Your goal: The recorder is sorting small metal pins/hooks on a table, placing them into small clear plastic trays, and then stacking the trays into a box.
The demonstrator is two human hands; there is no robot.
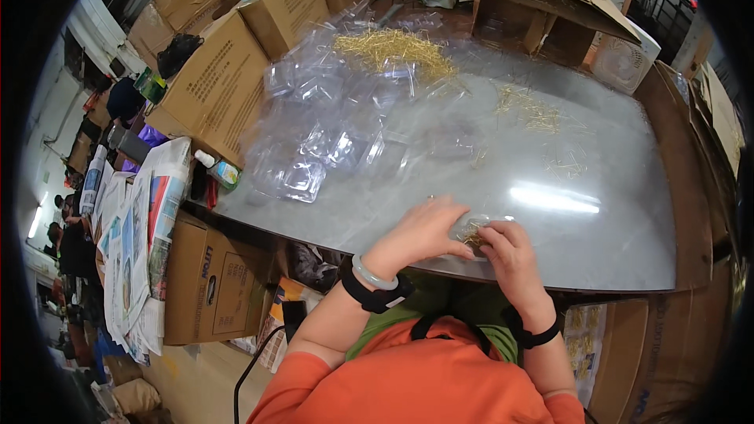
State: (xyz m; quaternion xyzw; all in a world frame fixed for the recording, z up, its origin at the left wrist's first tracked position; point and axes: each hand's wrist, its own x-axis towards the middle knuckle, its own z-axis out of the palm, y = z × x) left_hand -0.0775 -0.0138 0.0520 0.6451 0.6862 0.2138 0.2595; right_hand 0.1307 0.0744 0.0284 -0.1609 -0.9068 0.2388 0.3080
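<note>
Close to the table's near edge, a small clear plastic case [484, 221] lies between my hands, with thin gold wire pins [472, 233] in it. My left hand [424, 232] curves round the case's left side, thumb on the near side and fingers on the far side. From the right, my right hand [509, 250] has its fingers bent together at the case, touching the pins; what sits between the fingertips is hidden. Beyond my left hand spreads a pile of clear plastic cases [314, 137], and on its far part rests a heap of gold pins [393, 51].
Loose gold pins [530, 110] lie scattered on the grey tabletop [620, 228]. Cardboard boxes [216, 90] line the left side, beside a small spray bottle [218, 169] and stacked newspapers [149, 228]. A cut-open carton [542, 8] and a white fan [620, 63] stand far right.
</note>
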